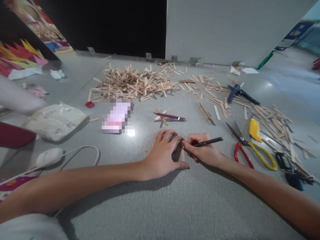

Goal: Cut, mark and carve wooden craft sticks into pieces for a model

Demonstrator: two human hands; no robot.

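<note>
**Head view: stick pinned flat, dark tool set against it**

Far left, a white mouse [48,156] with its cable, and beside it a crumpled plastic bag [56,120]. Farther back, a big heap of wooden sticks [132,83]; nearer, a red-handled knife [170,116] lying across a few loose ones.

At centre, left hand [162,156] arched over the table [155,206], fingers bent and close together, pinning one stick [183,155] that lies flat and points toward the body. Touching it from the other side, right hand [203,152] closed in a pen grip on a thin dark tool [208,142], tip down at the stick's far end. Knife or pen: cannot tell.

To the right, scissors [250,148] with red and yellow handles, blades open, among more scattered sticks.

Judged as marking or scoring the stick, stroke barely begun. Calls next for firm downward pressure from the left fingers, kept out of the tip's path, and a slow, straight pull.
</note>
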